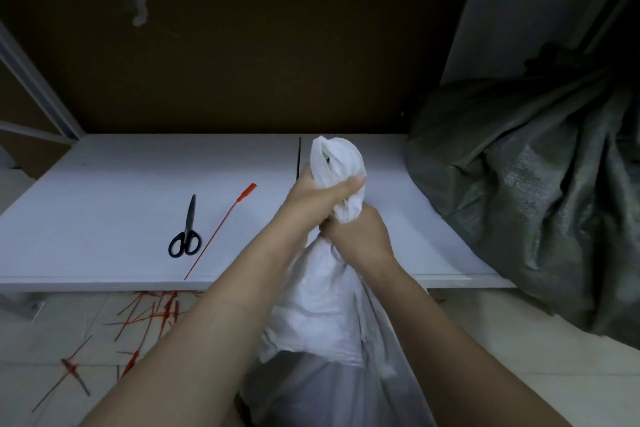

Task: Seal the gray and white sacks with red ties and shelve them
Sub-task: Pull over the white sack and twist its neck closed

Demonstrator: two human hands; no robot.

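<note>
A white sack (322, 308) stands on the floor in front of me, its mouth gathered into a twisted neck. My left hand (322, 194) grips the neck high up, with the bunched top sticking out above it. My right hand (356, 236) grips the neck just below. A single red tie (221, 229) lies on the white shelf board (104, 204) to the left of my hands. A large gray sack (533, 191) sits at the right, half on the board.
Black scissors (185, 230) lie on the board left of the red tie. Several red ties (152, 314) are scattered on the tiled floor at lower left. A brown back panel (242, 45) closes off the rear of the shelf.
</note>
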